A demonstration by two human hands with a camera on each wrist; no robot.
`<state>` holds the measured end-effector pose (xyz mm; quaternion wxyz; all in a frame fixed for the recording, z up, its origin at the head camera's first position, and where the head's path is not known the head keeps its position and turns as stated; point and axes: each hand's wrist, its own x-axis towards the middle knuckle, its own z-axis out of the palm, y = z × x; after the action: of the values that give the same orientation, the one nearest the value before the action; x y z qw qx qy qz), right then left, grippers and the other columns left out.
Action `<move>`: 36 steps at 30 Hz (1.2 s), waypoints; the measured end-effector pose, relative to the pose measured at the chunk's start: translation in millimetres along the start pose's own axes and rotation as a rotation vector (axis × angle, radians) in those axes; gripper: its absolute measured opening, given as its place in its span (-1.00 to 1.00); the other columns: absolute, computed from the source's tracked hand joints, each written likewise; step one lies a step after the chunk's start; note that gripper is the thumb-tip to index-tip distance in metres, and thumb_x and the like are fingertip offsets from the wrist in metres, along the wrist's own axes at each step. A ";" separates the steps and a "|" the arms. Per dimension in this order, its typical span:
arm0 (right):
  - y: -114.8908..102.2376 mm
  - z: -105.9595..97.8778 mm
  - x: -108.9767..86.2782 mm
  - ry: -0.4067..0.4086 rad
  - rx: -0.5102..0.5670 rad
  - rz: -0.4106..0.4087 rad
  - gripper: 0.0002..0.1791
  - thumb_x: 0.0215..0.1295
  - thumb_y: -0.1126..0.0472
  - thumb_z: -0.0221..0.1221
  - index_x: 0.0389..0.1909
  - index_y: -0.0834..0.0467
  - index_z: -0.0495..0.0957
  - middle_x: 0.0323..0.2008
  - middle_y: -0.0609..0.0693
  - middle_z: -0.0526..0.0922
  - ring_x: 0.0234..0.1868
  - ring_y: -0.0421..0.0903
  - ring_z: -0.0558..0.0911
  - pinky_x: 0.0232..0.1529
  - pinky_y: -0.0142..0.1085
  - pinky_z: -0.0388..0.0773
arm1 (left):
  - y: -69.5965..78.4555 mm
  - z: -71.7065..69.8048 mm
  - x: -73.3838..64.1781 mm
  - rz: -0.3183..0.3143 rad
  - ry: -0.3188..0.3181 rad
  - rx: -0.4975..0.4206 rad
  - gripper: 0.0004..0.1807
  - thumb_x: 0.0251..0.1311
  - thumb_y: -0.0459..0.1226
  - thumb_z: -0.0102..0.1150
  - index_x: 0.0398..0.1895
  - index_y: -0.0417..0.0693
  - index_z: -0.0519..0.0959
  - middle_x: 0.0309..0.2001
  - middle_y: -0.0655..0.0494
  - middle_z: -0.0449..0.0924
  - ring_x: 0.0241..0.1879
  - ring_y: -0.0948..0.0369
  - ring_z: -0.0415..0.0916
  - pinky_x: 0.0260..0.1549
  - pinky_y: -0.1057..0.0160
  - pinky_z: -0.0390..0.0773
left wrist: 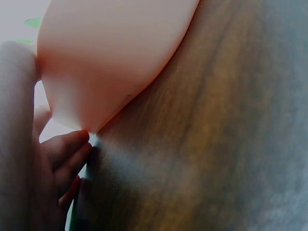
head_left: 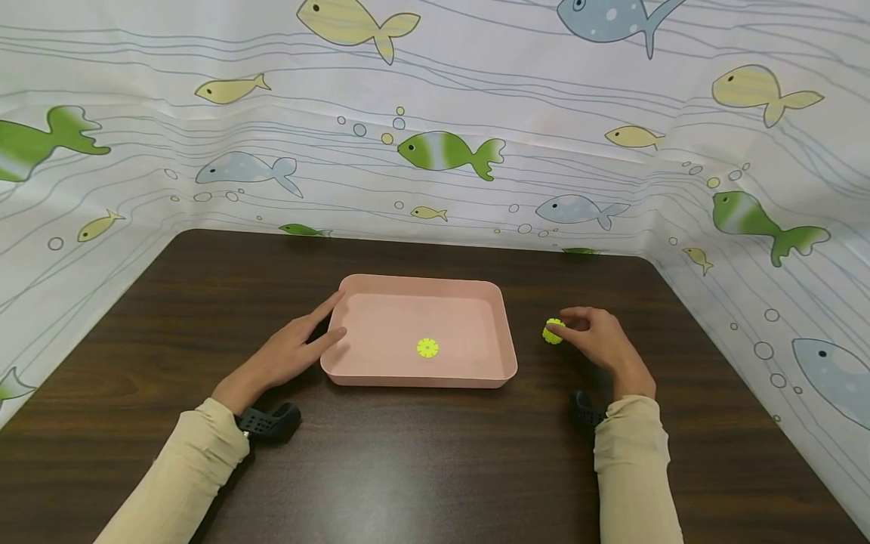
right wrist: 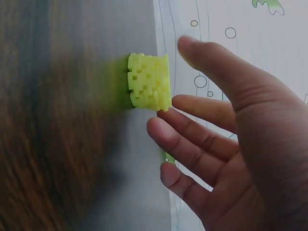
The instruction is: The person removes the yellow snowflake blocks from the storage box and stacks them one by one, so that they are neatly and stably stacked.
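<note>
A pink rectangular tray [head_left: 421,382] lies on the table, with one flat yellow-green snowflake disc [head_left: 427,347] inside it. My left hand [head_left: 288,351] holds the tray's left side, thumb over the rim and fingers against the outer wall [left wrist: 96,86]. Right of the tray stands a short stack of yellow-green notched discs [right wrist: 149,83]. My right hand [head_left: 601,340] is at the top of this stack, thumb and fingers spread apart. In the right wrist view the thumb is clear of the stack, and a fingertip is right at its top edge.
Dark wooden table [head_left: 381,468] runs beneath everything. A white fish-print sheet [head_left: 476,98] rises behind it and along both sides. Black wrist straps [head_left: 272,421] sit at the cuffs of both light sleeves [head_left: 180,468].
</note>
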<state>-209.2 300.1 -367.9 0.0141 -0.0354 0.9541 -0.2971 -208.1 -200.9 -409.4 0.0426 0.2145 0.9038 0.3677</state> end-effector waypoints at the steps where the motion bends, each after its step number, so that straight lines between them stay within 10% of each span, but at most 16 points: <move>1: -0.9 -0.2 -0.2 0.006 -0.002 0.003 -0.30 0.47 -0.10 0.26 0.32 0.40 0.49 0.17 0.38 0.58 0.10 0.26 0.61 0.18 0.18 0.56 | -0.3 0.0 -0.1 0.000 0.001 0.001 -0.20 0.60 0.09 -0.09 0.72 0.18 -0.15 0.66 -0.12 -0.10 0.56 -0.26 0.02 0.39 -0.43 0.11; 18: -81.6 38.5 22.0 0.055 0.104 -0.239 -0.49 0.32 0.01 0.42 0.13 0.27 0.68 -0.11 0.12 0.66 -0.20 0.01 0.56 -0.18 -0.16 0.55 | -0.8 1.0 -2.0 -0.010 -0.006 -0.008 -0.20 0.60 0.10 -0.10 0.72 0.23 -0.18 0.66 -0.13 -0.10 0.55 -0.28 0.02 0.37 -0.46 0.11; 29: -126.9 82.2 34.2 -0.193 0.111 -0.430 -0.56 0.21 0.15 0.50 0.03 0.32 0.73 -0.15 0.14 0.73 -0.31 -0.07 0.57 -0.25 -0.28 0.57 | -0.9 0.3 -1.8 -0.006 -0.004 0.002 -0.20 0.59 0.10 -0.09 0.72 0.23 -0.17 0.65 -0.11 -0.09 0.56 -0.25 0.04 0.37 -0.45 0.12; 36: -138.1 94.7 29.9 -0.318 0.104 -0.339 -0.60 0.16 0.18 0.54 0.01 0.21 0.78 -0.21 -0.03 0.69 -0.24 -0.10 0.51 -0.20 -0.33 0.52 | -0.6 0.2 -1.3 -0.009 -0.001 0.010 -0.19 0.59 0.10 -0.09 0.72 0.21 -0.17 0.65 -0.12 -0.08 0.55 -0.25 0.05 0.38 -0.43 0.12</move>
<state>-226.2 130.8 -367.6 0.1156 -0.2408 0.9037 -0.3346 -207.1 -201.7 -410.0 0.0436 0.2107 0.9067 0.3628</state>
